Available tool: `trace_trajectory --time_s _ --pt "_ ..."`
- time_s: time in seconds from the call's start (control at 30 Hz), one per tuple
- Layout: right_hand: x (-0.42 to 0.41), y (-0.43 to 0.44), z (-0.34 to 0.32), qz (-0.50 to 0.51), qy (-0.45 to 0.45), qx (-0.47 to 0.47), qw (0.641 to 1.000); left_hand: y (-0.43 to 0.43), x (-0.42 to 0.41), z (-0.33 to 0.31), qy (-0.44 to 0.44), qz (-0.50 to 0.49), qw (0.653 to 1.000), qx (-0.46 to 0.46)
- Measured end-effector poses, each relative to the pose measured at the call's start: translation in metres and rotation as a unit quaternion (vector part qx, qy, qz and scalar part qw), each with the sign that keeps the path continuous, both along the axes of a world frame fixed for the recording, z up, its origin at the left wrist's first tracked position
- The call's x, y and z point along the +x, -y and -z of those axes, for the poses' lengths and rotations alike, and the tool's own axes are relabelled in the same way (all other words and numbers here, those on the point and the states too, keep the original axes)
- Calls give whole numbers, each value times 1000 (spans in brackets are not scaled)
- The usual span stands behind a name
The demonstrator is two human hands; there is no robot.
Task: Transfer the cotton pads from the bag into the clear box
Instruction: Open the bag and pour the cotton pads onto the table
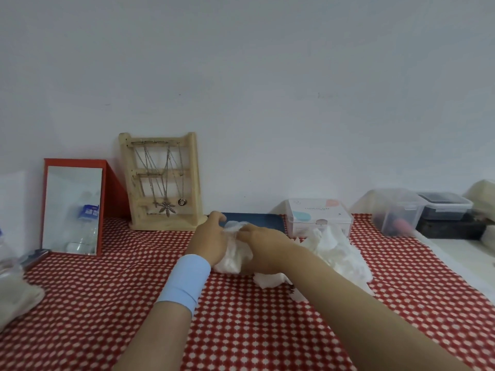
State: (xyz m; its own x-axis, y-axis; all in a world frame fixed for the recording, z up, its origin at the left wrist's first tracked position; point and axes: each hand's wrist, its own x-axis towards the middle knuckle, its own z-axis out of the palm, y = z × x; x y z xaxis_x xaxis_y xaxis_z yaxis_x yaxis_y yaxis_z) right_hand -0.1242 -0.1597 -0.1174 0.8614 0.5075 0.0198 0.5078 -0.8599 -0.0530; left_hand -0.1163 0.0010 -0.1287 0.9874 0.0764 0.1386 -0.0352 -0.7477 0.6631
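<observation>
Left of the clear box [318, 219], on the red checked tabletop [241, 317]: a thin, crinkly bag [232, 257], stuffed white, clasped from its far side by the left hand [211, 238] with fingers curled round the edge. From the box side, the right hand [263, 243] clenched onto the bag's top, seemingly pinching or working at the opening; fingertips hidden, so cannot tell whether inside. Just in front of the box, a loose heap of cotton pads [338, 253] spilling toward the right forearm. Box lid apparently on. Likely almost weightless, soft, squashy and quick to scatter; film floppy and slippery. Best taken as a small stack pinched across the flat faces, bag steadied low down, away from its mouth
</observation>
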Motion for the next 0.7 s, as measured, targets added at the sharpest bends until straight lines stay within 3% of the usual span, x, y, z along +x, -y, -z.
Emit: trace_trajectory --time_s 0.1,0.17,0.3,0.47,0.7 --pt "-1 -10 -5 19 -30 -57 998 -4 5 4 -12 20 999 40" --pt "-4 -13 -3 21 -11 -32 999 -5 5 3 -55 29 995 82" --pt "-3 -18 0 48 -75 -53 995 -6 8 5 -96 50 988 109" --pt "-3 -23 1 43 -31 -55 997 -8 11 6 -143 83 981 102" --pt "-16 3 -21 1 37 -93 995 -2 2 1 -197 97 959 181"
